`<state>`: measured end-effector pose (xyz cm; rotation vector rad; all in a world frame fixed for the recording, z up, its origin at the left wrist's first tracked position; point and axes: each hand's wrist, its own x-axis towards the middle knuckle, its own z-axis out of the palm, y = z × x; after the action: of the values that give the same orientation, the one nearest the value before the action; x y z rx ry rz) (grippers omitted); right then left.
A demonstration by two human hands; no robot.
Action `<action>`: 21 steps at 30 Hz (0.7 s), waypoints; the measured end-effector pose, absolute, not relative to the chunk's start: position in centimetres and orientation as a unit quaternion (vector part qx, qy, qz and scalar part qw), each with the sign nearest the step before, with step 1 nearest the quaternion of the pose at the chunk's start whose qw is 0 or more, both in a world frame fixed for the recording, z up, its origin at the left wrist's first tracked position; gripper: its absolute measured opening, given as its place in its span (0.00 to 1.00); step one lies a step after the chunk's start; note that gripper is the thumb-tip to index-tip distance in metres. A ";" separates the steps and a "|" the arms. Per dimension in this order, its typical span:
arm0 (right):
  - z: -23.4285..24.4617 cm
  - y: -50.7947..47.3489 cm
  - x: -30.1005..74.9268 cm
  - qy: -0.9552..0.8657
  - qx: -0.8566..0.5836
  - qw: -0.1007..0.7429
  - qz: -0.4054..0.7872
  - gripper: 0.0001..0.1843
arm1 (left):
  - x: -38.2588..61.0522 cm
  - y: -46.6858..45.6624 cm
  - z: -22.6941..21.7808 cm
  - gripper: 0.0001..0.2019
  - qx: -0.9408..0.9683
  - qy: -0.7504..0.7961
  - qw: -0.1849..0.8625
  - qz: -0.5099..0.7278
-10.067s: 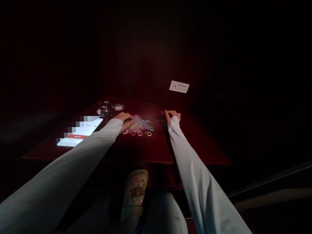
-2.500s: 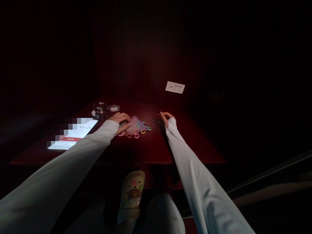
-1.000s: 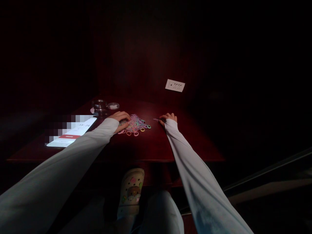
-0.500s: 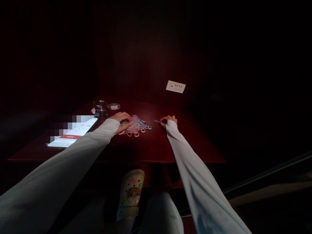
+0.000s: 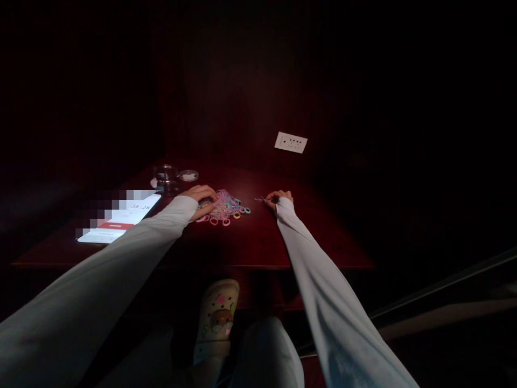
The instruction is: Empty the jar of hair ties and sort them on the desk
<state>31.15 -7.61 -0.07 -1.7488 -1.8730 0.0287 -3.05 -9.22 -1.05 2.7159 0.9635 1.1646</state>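
Observation:
A heap of small coloured elastic rings [image 5: 228, 206] lies in the middle of a dark red table [image 5: 250, 242]. My left hand [image 5: 201, 197] rests on the left edge of the heap, fingers curved down onto the rings. My right hand [image 5: 278, 198] sits to the right of the heap, fingers pinched on a thin pale ring or strand [image 5: 260, 200] that sticks out to the left. Both arms wear pale long sleeves.
A lit phone [image 5: 120, 223] showing a timer lies at the table's left. Behind it stand a small glass jar [image 5: 165, 175] and its lid [image 5: 188, 175]. A white wall socket [image 5: 291, 142] is on the dark wall. My crossed leg with a decorated clog [image 5: 218, 318] is below the table edge.
My right hand has come down from a raised pinch to the tabletop near the heap, still pinching something thin. My left hand stays on the heap. The timer has advanced.

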 end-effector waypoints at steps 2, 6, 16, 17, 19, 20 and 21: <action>-0.1 -7.6 31.3 -0.689 -0.658 0.303 0.023 0.09 | -3.0 -9.3 -0.9 0.12 0.874 0.308 0.017 0.376; -0.5 -7.5 31.6 -0.679 -0.642 0.355 0.044 0.11 | -2.9 -9.5 -0.7 0.12 0.876 0.301 0.014 0.376; 0.5 -8.2 32.5 -0.620 -0.701 0.351 0.020 0.15 | -3.1 -9.3 -0.9 0.13 0.875 0.305 0.014 0.377; 0.7 -8.4 32.8 -0.598 -0.723 0.347 0.003 0.17 | -3.1 -9.2 -1.0 0.13 0.875 0.306 0.016 0.376; 1.0 -8.7 33.4 -0.559 -0.760 0.329 -0.031 0.19 | -3.2 -9.2 -0.9 0.13 0.876 0.309 0.019 0.369; 1.1 -8.9 33.7 -0.547 -0.775 0.315 -0.043 0.19 | -3.2 -9.1 -0.9 0.13 0.878 0.310 0.019 0.365; 1.2 -9.1 33.9 -0.540 -0.785 0.297 -0.052 0.18 | -3.2 -9.1 -0.9 0.13 0.879 0.310 0.019 0.361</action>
<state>33.88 -9.06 1.21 -2.0874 -1.4365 -0.1387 -3.22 -9.12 -0.91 2.7294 0.9625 1.1210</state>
